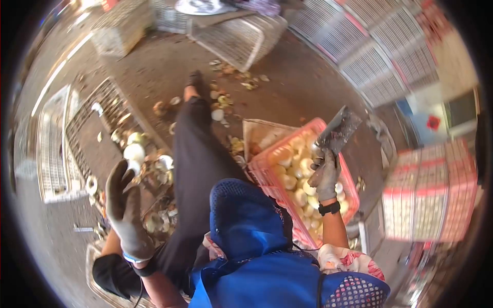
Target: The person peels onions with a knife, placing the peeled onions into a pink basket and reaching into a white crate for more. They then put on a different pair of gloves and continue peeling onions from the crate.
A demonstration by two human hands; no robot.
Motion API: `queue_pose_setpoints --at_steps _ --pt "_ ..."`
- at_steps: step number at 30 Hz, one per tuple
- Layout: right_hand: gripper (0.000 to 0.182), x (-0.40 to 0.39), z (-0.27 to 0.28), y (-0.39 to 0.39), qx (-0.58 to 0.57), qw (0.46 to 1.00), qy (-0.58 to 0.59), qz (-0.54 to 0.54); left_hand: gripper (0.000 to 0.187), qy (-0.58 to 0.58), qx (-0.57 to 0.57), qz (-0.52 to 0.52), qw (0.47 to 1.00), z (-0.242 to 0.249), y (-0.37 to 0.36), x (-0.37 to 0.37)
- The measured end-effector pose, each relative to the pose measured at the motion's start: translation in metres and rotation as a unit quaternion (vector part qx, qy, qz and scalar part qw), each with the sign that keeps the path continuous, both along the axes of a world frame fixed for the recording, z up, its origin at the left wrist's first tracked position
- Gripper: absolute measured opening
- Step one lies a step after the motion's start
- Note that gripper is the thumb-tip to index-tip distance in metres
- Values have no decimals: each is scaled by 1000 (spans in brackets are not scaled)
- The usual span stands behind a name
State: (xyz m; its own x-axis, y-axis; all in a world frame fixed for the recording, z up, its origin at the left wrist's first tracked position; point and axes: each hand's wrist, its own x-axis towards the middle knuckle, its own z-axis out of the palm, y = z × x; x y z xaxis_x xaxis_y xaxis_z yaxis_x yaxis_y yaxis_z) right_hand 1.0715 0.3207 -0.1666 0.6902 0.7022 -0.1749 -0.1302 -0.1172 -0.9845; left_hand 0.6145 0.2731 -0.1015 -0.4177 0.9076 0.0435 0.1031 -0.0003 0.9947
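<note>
My left hand [126, 218], in a grey glove, is raised at the lower left with its fingers apart and nothing in it. Beside it lie white onions [134, 153] and peel scraps on a low crate [84, 115]. In my gloved right hand [325, 177] is a cleaver [340, 128] with a broad, stained blade pointing up and right. That hand is above a pink basket [336, 164] full of peeled onions [300, 182]. Its fingers are wrapped round the handle, which they mostly hide.
Stacked crates [375, 41] stand at the upper right, and pink-and-white crates [431, 192] at the right. A tipped white crate [236, 41] is at the top. Peel scraps [221, 97] lie on the floor near my foot. Another white crate [56, 143] stands at far left.
</note>
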Motion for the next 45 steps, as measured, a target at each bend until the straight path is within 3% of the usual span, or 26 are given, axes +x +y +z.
queue_pose_setpoints --at_steps 2,5,7,9,11,13,16,19,22,25,27,30,34,37,38,41,44,45 --pt "23 48 -28 -54 15 994 -52 -95 50 8 44 -126 991 3 41 38" --pt "32 116 -37 -153 57 938 35 -339 44 29 13 -332 943 4 95 123" --pt "37 129 -24 -211 -34 922 -38 -385 47 209 0 -479 852 -12 123 176" --pt "39 170 -64 -304 -114 913 -40 -389 50 328 -3 -516 791 -18 141 237" --pt "36 181 -99 -355 -127 936 66 -322 49 382 31 -473 794 -85 167 295" --pt "36 164 -117 -350 -140 930 117 -318 48 436 -99 -439 779 -115 169 329" --pt "34 146 -121 -327 -162 917 133 -339 45 354 -154 -351 853 -161 137 324" --pt "34 142 -115 -310 -190 908 132 -349 38 179 -353 -319 861 -183 127 309" --pt "33 140 -112 -296 -211 904 135 -347 31 197 -308 -194 910 -186 108 321" --pt "32 134 -103 -288 -238 898 128 -347 28 43 -331 -142 932 -185 103 329" --pt "32 126 -95 -276 -263 890 126 -349 29 66 -280 -124 950 -186 102 327" --pt "32 113 -91 -276 -292 890 125 -327 28 90 -217 -137 962 -185 117 326" --pt "41 99 -118 -296 -249 922 104 -277 31 117 -234 -184 948 -185 166 328" --pt "43 70 -111 -272 -241 924 94 -282 23 175 -225 -201 937 -180 197 326" --pt "42 66 -113 -276 -237 923 104 -284 31 165 -208 -205 942 -183 205 327" --pt "42 54 -104 -261 -220 911 176 -301 28 216 -178 -228 933 -195 212 332" --pt "41 52 -113 -228 -237 928 179 -224 30 203 -154 -251 934 -197 213 327" --pt "41 50 -116 -207 -248 934 169 -191 47 207 -177 -247 930 -199 210 330"
